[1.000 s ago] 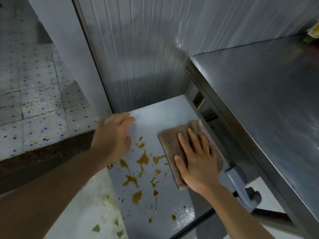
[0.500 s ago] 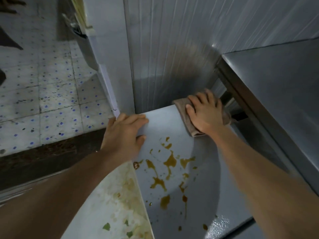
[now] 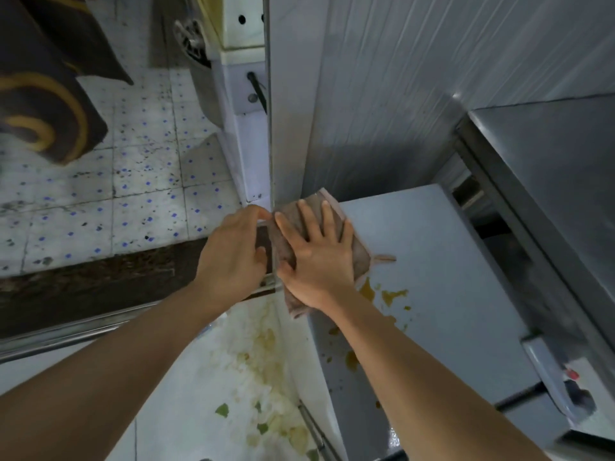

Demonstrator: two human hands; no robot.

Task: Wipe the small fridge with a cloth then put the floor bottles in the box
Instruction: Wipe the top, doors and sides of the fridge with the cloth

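brown cloth (image 3: pixel 361 257) flat, stained fridge top (image 3: pixel 449 261)

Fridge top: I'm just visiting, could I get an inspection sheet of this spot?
Surface: fridge top, pale, brown stains near the cloth.
Job's things: brown cloth at the rear left corner; bottles and box not in view.
Clutter: yellowish residue and green bits on the white surface left of the fridge.
Hands: right hand flat on the cloth, fingers spread; left hand at the fridge's left edge, grip unclear.
Cables: dark cord-like piece on the white unit; cannot tell.
Surroundings: ribbed metal wall behind, steel counter right, speckled floor tiles left.
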